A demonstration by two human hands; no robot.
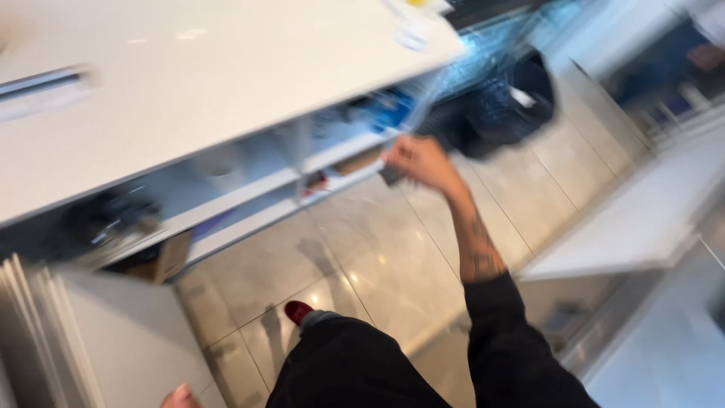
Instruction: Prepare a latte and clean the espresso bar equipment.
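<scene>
The picture is motion-blurred. My right hand (419, 160) reaches out to the end of the white shelves (249, 196) under a white counter (189, 83). Its fingers are curled around a small dark object (391, 177) at the shelf edge; what the object is cannot be made out. Only the fingertips of my left hand (180, 397) show at the bottom edge, close to a white panel (113, 340). Whether that hand holds anything is hidden.
The shelves hold blue items (389, 109), a white bowl-like shape (219, 162) and dark clutter (106, 219). A dark bag or bin (502, 98) stands on the glossy tiled floor (377, 257). Another white counter (642, 219) lies to the right. My red shoe (297, 310) shows below.
</scene>
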